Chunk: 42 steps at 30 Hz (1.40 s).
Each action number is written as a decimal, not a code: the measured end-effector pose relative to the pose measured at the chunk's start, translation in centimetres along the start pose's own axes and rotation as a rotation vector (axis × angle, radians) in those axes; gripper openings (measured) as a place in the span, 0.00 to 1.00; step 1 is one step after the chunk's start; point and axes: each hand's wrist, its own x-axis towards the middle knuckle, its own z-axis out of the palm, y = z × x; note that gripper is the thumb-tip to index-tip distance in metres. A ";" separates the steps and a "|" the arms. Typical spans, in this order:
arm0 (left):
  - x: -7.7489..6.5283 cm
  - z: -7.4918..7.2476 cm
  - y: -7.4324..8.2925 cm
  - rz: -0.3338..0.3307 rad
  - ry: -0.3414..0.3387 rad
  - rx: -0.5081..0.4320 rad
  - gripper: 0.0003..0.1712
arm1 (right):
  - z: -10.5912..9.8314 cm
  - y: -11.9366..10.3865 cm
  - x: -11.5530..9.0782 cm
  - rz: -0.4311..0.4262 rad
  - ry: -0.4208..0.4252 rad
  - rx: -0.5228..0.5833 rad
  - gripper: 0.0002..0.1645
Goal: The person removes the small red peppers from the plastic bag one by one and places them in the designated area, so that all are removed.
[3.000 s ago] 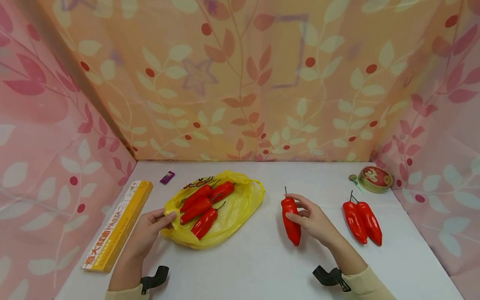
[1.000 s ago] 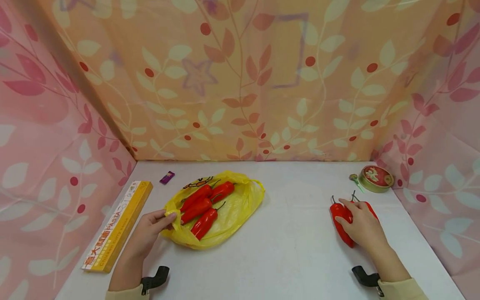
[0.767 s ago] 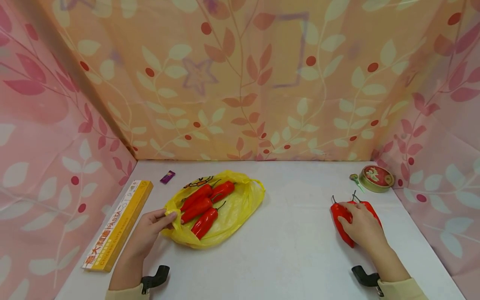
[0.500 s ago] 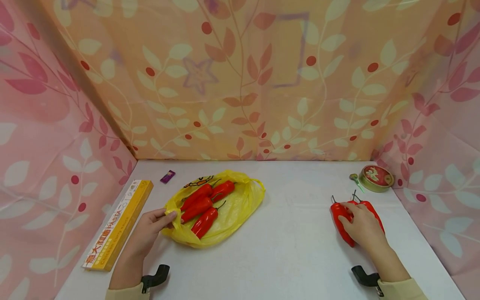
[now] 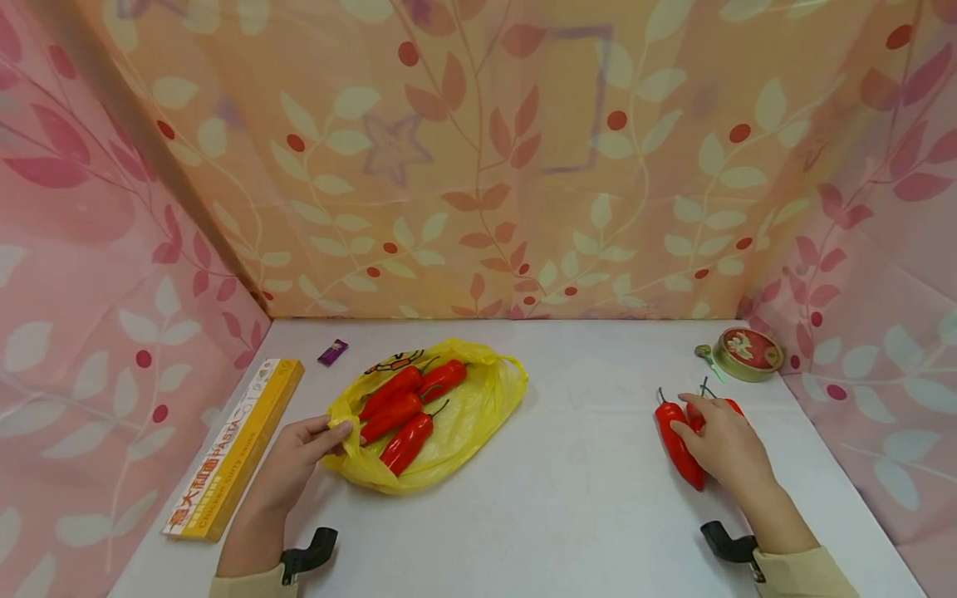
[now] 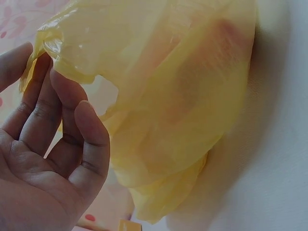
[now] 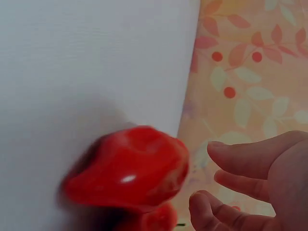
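My left hand (image 5: pixel 293 455) pinches the left rim of a yellow plastic bag (image 5: pixel 482 419), which lies spread on the table with its mouth open. Several red chili peppers (image 5: pixel 407 443) rest inside it. In the left wrist view, the bag (image 6: pixel 168 120) hangs from between thumb and fingers. On the right, my right hand (image 5: pixel 728 448) hovers over a group of red chili peppers, fingers parted. The leftmost pepper (image 5: pixel 679 447) there shows fully; the others are partly covered by the hand. A gap separates the fingertips from the near pepper (image 7: pixel 132 168) in the right wrist view.
A yellow pasta box (image 5: pixel 235 448) lies along the left side. Behind it is a small purple packet (image 5: pixel 332 352). At the back right stand a round red-topped tin (image 5: pixel 748 354) and a small green-stemmed item (image 5: pixel 706 359). Floral cloth walls enclose the table.
My right hand has carried a red chili pepper rightward from mid-table, laid it beside the other two and let go, lifting slightly. The left hand stays at the bag rim.
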 end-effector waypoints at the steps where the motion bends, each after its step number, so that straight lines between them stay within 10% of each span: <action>1: 0.0 0.0 0.0 0.002 0.000 0.001 0.25 | -0.2 -0.3 0.2 -0.006 0.003 0.002 0.35; 17: -0.3 -0.1 0.2 0.000 0.003 0.001 0.26 | -0.2 -2.3 1.5 -0.035 -0.008 0.052 0.36; 42: -0.1 -0.2 0.0 -0.004 0.001 0.004 0.26 | 3.8 -14.2 3.1 -0.255 0.004 0.344 0.32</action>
